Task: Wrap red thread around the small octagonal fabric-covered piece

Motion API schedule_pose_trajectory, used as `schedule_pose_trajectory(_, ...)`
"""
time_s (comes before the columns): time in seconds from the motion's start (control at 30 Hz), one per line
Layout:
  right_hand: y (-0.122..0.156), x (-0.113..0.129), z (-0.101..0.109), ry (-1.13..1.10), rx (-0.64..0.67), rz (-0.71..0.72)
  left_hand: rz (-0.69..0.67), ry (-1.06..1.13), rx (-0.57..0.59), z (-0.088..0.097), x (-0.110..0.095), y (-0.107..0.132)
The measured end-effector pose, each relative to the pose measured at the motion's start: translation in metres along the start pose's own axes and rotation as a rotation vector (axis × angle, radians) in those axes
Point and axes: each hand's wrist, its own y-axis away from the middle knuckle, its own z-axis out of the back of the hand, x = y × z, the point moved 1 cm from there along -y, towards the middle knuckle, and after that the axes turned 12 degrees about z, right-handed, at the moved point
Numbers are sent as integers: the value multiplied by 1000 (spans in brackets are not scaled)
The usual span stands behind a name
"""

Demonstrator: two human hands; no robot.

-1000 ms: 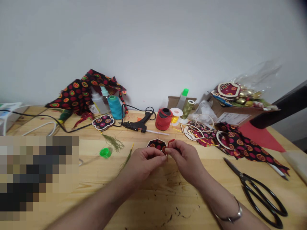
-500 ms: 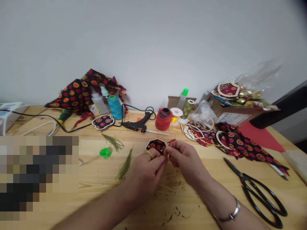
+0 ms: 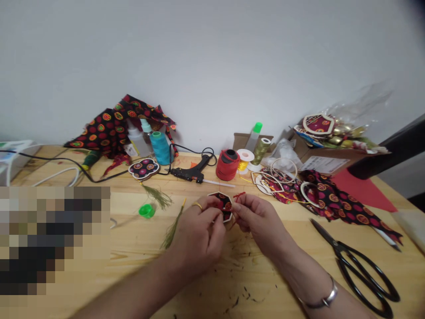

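My left hand (image 3: 198,230) and my right hand (image 3: 256,217) meet over the middle of the wooden table (image 3: 133,261). Together they pinch a small octagonal fabric-covered piece (image 3: 224,204), black with red and orange dots. A red cord (image 3: 239,195) sticks up from it beside my right fingers. The left hand wears a gold ring and its fingers curl onto the piece's left edge. A silver bangle sits on my right wrist.
Black scissors (image 3: 361,270) lie at the right. Behind the hands are a glue gun (image 3: 192,172), a red spool (image 3: 227,165), a teal spool (image 3: 160,147), patterned fabric (image 3: 318,195) and wooden rings. A green tassel (image 3: 171,228) and green cap (image 3: 146,210) lie left. A blurred patch covers the left.
The fabric piece has been lifted off the table and tilted between both hands. My left hand has turned so its ring faces up. The hands stay in the same spot.
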Motion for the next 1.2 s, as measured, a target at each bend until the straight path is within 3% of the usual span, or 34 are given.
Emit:
schedule_pose_trajectory(0.1, 0, 1, 1, 51, 3, 21, 101, 70, -131, 6, -2, -4)
schedule_pose_trajectory(0.17, 0, 0, 0, 89, 13, 40, 124, 170, -155, 7, -2, -4)
schedule_pose_trajectory(0.37, 2, -1, -1, 278, 40, 122, 157, 320, 78, -6, 0, 3)
schedule_pose_trajectory(0.53, 3, -3, -2, 397, 57, 189, 208, 437, 178, -15, 5, 3)
schedule_pose_trajectory(0.7, 3, -3, -1, 495, 56, 214, 354, 559, 298, -17, 7, -1)
schedule_pose_trajectory(0.9, 3, -5, 2, 564, 44, 249, 397, 476, 298, -8, 2, -6)
schedule_pose_trajectory(1.2, 1, -5, 3, 597, 19, 268, 578, 451, 291, 0, -2, -10)
